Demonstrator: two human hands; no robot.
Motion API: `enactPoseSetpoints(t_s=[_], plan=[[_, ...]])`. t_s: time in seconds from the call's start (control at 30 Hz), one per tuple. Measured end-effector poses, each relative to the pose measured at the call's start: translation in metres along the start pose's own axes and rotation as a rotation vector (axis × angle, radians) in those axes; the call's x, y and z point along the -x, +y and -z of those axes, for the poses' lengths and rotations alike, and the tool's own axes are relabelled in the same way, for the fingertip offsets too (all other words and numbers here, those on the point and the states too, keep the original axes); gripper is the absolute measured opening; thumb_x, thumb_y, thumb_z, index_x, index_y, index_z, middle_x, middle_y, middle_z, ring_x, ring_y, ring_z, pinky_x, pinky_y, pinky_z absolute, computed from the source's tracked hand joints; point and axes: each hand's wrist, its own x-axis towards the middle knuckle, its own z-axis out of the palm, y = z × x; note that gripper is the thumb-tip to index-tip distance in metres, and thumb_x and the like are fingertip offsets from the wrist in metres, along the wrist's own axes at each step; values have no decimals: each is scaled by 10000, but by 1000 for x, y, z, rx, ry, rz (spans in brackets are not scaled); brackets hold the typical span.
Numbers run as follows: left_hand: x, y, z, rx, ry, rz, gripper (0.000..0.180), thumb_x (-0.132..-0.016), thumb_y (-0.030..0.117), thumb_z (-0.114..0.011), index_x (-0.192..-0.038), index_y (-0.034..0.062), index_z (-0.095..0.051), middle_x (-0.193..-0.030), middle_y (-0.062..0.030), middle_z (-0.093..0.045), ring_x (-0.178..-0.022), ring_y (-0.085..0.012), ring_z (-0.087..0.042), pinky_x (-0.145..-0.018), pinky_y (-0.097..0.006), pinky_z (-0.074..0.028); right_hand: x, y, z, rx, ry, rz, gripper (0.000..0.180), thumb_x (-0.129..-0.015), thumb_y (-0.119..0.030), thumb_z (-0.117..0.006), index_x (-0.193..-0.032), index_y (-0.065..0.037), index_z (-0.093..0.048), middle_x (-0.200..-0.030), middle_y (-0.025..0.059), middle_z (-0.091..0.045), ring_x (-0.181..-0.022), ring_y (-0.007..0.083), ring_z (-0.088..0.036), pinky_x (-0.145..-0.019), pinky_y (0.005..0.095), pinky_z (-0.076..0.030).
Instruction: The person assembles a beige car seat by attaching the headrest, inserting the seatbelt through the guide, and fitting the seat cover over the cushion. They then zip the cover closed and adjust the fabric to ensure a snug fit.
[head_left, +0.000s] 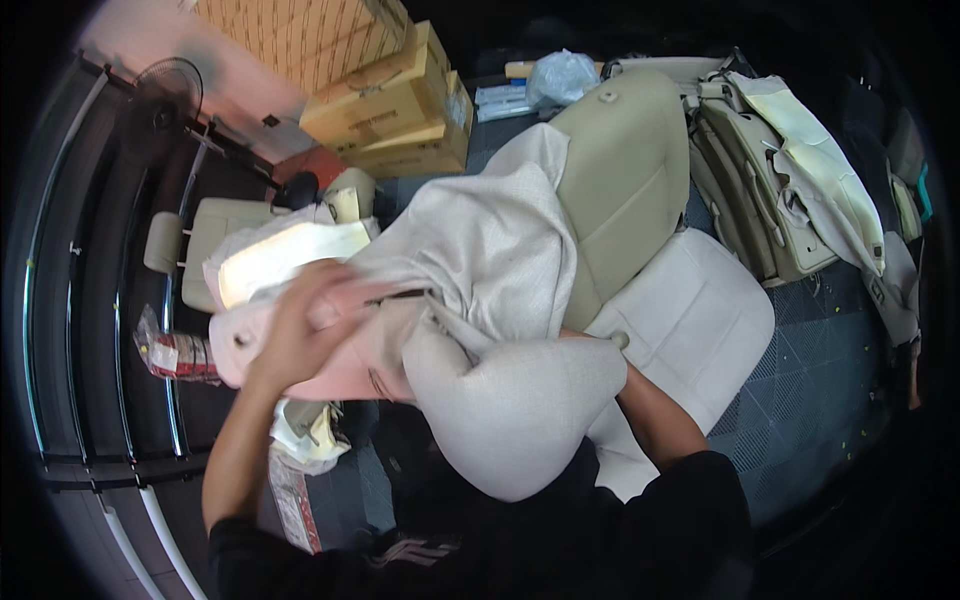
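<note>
Head view.

Item: grey fabric seat cover (500, 250), woven texture, loosely bunched and folded, with a rounded padded lobe hanging at its lower end. It lies draped over the front left part of the beige car seat (625, 170) and reaches toward the person's chest.

Left hand (300, 320): blurred, fingers curled and closed on the upper left fold of the seat cover, where pale lining shows.

Right hand: hidden beneath the seat cover's lower lobe; only the forearm shows, running in from the lower right, so whether it grips or lies flat cannot be told.

Surroundings, placed from the car seat:
- Seat cushion (700, 320), white quilted, directly below the backrest, partly overlapped by the cover.
- Stacked cardboard boxes (390, 100), to the upper left.
- Stripped seat parts with cream covers (790, 170), just to the right.
- Clear plastic bag (562, 75), above the headrest end.
- Second, smaller beige seat (215, 235), well to the left, near a black standing fan (165, 90).
- Grey tiled floor (820, 390), lower right.
</note>
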Motion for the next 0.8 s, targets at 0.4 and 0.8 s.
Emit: enactPoseSetpoints(t_s=[0.4, 0.8], plan=[[-76, 106, -107, -37, -631, -113, 653, -677, 346, -790, -1106, -79, -540, -858, -231, -678, -874, -367, -681, -825, -431, -492, -21, -108, 113, 358, 99, 375, 640, -841, -276, -818, -1325, 40, -544, -1182, 127, -670, -1036, 225, -656, -884, 333, -536], [-55, 117, -168, -55, -619, -316, 408, -789, 405, -743, -871, 8, -711, -800, -171, -702, -812, -328, -697, -831, -405, -471, -53, -53, 31, 155, 225, 84, 566, -847, -278, -775, -1249, 74, -588, -1103, 209, -703, -929, 290, -697, -849, 378, -548]])
